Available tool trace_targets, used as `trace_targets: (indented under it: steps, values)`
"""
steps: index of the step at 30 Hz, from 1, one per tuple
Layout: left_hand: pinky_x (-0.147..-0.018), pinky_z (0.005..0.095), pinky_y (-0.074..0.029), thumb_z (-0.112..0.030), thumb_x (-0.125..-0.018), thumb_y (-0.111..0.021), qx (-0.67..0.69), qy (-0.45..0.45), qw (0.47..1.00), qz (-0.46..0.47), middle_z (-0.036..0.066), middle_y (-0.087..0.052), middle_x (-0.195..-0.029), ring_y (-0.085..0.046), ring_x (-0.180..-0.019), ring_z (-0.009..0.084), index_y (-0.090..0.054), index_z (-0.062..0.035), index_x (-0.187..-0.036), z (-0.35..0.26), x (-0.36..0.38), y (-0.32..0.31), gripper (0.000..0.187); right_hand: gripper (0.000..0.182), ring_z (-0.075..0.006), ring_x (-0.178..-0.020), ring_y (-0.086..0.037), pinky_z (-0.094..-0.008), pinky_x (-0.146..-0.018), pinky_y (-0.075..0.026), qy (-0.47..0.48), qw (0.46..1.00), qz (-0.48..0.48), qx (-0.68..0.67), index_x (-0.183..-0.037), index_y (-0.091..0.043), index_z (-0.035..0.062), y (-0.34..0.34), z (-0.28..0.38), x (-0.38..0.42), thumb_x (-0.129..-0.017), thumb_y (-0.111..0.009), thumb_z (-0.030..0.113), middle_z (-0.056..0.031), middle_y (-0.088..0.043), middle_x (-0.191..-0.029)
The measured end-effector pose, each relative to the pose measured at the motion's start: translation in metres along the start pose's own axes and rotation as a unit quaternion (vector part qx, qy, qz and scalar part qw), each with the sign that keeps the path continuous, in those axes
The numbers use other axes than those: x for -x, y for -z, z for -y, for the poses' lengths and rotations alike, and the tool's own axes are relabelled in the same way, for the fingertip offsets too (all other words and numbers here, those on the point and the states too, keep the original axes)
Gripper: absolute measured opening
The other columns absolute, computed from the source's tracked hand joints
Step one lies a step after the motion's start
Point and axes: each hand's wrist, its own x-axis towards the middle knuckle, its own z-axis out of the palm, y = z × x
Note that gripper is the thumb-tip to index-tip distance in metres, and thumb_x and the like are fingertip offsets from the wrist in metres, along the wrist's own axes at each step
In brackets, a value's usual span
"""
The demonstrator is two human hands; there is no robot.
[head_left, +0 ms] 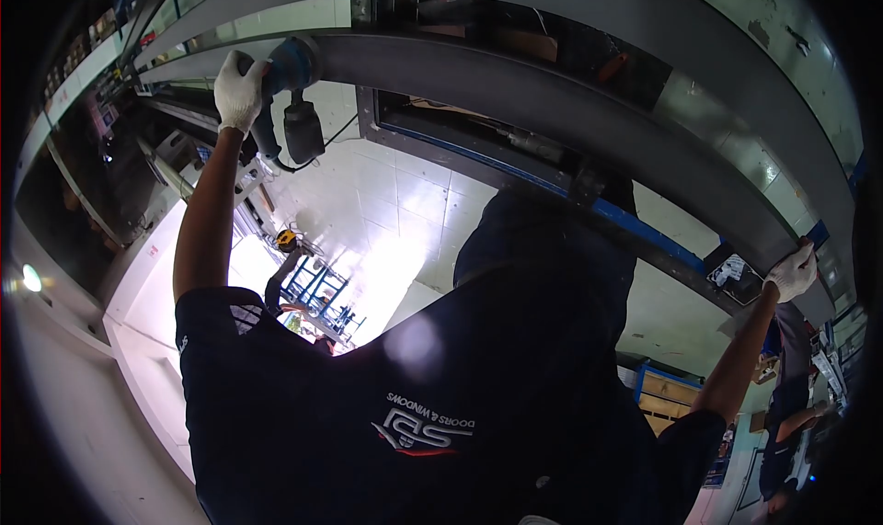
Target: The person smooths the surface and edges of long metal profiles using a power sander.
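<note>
My left hand (239, 93), in a white glove, is closed round the handle of a blue and black power tool (292, 65) at the upper left. The tool's round head rests against a long dark grey metal bar (515, 79) that looks curved in this view. A dark box hangs from the tool beside its cord. At the far right, my right hand (793, 272), also gloved in white, grips the edge of the same bar near its other end.
Another grey bar (635, 28) runs beyond the first. Nearer me lies a dark frame with a blue strip (644, 233). Wooden drawers (667, 396) stand at the lower right. Another person's arm (800, 422) shows at the right edge. Blue racks (317, 291) stand behind at the left.
</note>
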Motion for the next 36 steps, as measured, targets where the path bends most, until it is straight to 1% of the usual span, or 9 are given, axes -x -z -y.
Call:
trace_targets:
  steps: [4,7,11,18,19,22,27,30,36]
  values:
    - [-0.091,0.0528,-0.057,-0.042,-0.090,-0.080,0.002,-0.022,1.000,0.003,0.027,-0.076,-0.100,-0.074,-0.100,0.0509,-0.070,0.0004,-0.105,-0.016,0.014,-0.003,0.046,0.045,-0.0344,-0.128,-0.070,-0.0472,-0.117,-0.050,0.031,1.000,0.001,-0.006,-0.123,-0.089,0.0139,0.000,-0.003,0.000,-0.116,-0.060,0.048,-0.0098,-0.084,-0.126]
    - [-0.089,0.0533,-0.056,-0.042,-0.090,-0.079,-0.022,-0.072,0.997,0.001,0.026,-0.074,-0.099,-0.072,-0.099,0.0509,-0.069,0.0003,-0.103,-0.021,0.019,-0.007,0.045,0.048,-0.0354,-0.130,-0.068,-0.0480,-0.119,-0.047,0.039,0.999,0.004,-0.003,-0.124,-0.089,0.0134,-0.002,-0.005,0.000,-0.116,-0.057,0.049,-0.0110,-0.084,-0.128]
    - [-0.088,0.0536,-0.055,-0.041,-0.090,-0.079,0.003,-0.051,0.999,0.001,0.026,-0.073,-0.098,-0.071,-0.097,0.0506,-0.068,0.0003,-0.101,-0.048,0.031,-0.005,0.044,0.053,-0.0360,-0.132,-0.067,-0.0482,-0.119,-0.046,0.043,0.999,0.021,0.008,-0.127,-0.088,0.0128,-0.002,-0.008,-0.002,-0.116,-0.053,0.052,-0.0115,-0.083,-0.131]
    - [-0.088,0.0534,-0.054,-0.040,-0.090,-0.078,-0.006,-0.069,0.998,0.000,0.026,-0.072,-0.098,-0.070,-0.097,0.0501,-0.066,0.0003,-0.101,-0.082,0.043,-0.004,0.043,0.051,-0.0366,-0.128,-0.069,-0.0481,-0.118,-0.046,0.065,0.998,0.016,-0.007,-0.124,-0.088,0.0116,-0.007,-0.013,-0.004,-0.116,-0.055,0.050,-0.0115,-0.084,-0.129]
    - [-0.088,0.0532,-0.055,-0.040,-0.090,-0.078,-0.006,-0.066,0.998,-0.001,0.026,-0.071,-0.098,-0.070,-0.097,0.0501,-0.066,0.0001,-0.101,-0.087,0.044,-0.003,0.043,0.050,-0.0371,-0.126,-0.070,-0.0481,-0.117,-0.047,0.052,0.998,0.028,-0.033,-0.124,-0.088,0.0106,-0.005,-0.009,-0.004,-0.115,-0.057,0.049,-0.0125,-0.084,-0.127]
    - [-0.088,0.0527,-0.055,-0.040,-0.090,-0.077,0.006,-0.065,0.998,0.002,0.026,-0.071,-0.099,-0.070,-0.097,0.0503,-0.066,-0.0002,-0.101,-0.101,0.048,-0.001,0.043,0.049,-0.0370,-0.127,-0.070,-0.0487,-0.116,-0.048,0.071,0.997,-0.010,-0.007,-0.123,-0.088,0.0101,-0.007,-0.005,-0.002,-0.115,-0.058,0.048,-0.0130,-0.084,-0.127]
    - [-0.088,0.0522,-0.055,-0.040,-0.090,-0.077,0.002,-0.083,0.997,0.000,0.026,-0.071,-0.100,-0.070,-0.097,0.0503,-0.066,-0.0001,-0.101,-0.121,0.057,-0.001,0.043,0.046,-0.0378,-0.110,-0.077,-0.0486,-0.103,-0.055,0.089,0.995,-0.009,-0.032,-0.116,-0.088,0.0070,-0.001,0.005,-0.001,-0.114,-0.060,0.043,-0.0167,-0.084,-0.115]
    - [-0.089,0.0522,-0.055,-0.040,-0.089,-0.077,0.001,-0.086,0.996,0.000,0.025,-0.071,-0.100,-0.070,-0.098,0.0501,-0.066,-0.0002,-0.101,-0.132,0.064,-0.001,0.042,0.044,-0.0384,-0.110,-0.077,-0.0486,-0.103,-0.054,0.077,0.996,0.015,-0.049,-0.115,-0.089,0.0077,0.003,0.009,-0.001,-0.113,-0.060,0.041,-0.0165,-0.084,-0.114]
    - [-0.087,0.0529,-0.054,-0.038,-0.090,-0.075,0.002,-0.101,0.995,-0.007,0.024,-0.069,-0.097,-0.068,-0.094,0.0492,-0.065,-0.0005,-0.100,-0.155,0.081,-0.003,0.040,0.045,-0.0389,-0.113,-0.076,-0.0480,-0.105,-0.054,0.075,0.996,-0.010,-0.040,-0.117,-0.088,0.0073,0.001,0.013,0.002,-0.113,-0.062,0.044,-0.0168,-0.084,-0.115]
